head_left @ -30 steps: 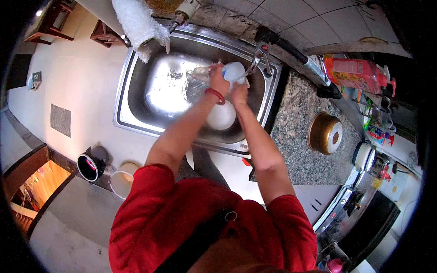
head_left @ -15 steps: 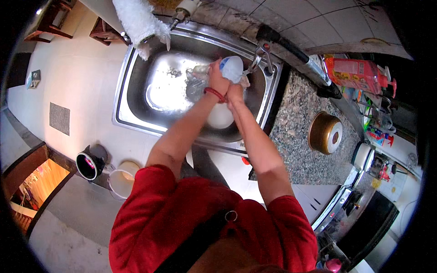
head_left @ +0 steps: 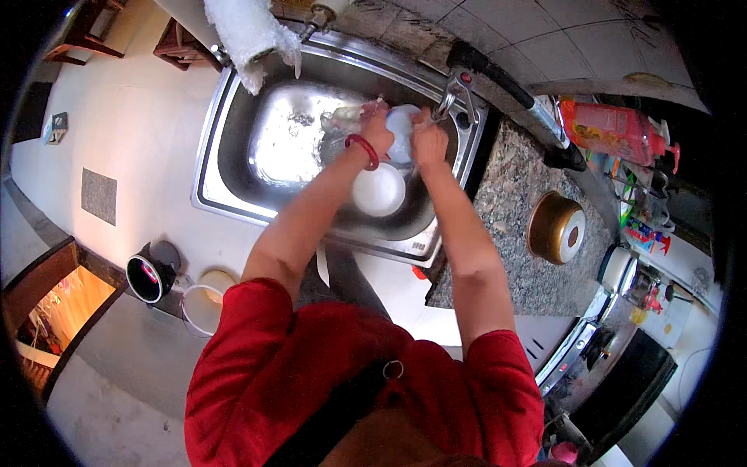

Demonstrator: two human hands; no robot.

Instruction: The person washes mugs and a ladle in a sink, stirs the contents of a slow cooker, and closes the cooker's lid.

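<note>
In the steel sink [head_left: 233, 167], a white bowl [head_left: 401, 134] is tilted between my two hands, beneath the tap [head_left: 451, 95]. My left hand [head_left: 377, 134], with a red bangle at the wrist, grips the bowl's left side. At its right edge my right hand [head_left: 429, 142] is closed, its fingers curled against the rim and partly hidden. A second white bowl [head_left: 379, 191] lies in the sink, nearer to me. Clear, shiny glass-like pieces [head_left: 336, 128] sit left of my left hand; their exact kind is hard to make out.
Right of the sink, a brownish metal pot [head_left: 554, 227] stands on the granite counter [head_left: 498, 233]. A pink pump bottle [head_left: 615, 134] is at the far right. White mesh-like material [head_left: 247, 39] hangs over the sink's back left corner. Two buckets [head_left: 148, 276] stand on the floor to the left.
My right hand has shifted right, away from my left wrist, to the bowl's right edge. The bowl has turned, and its blue patterned side no longer shows. More of the second bowl is visible.
</note>
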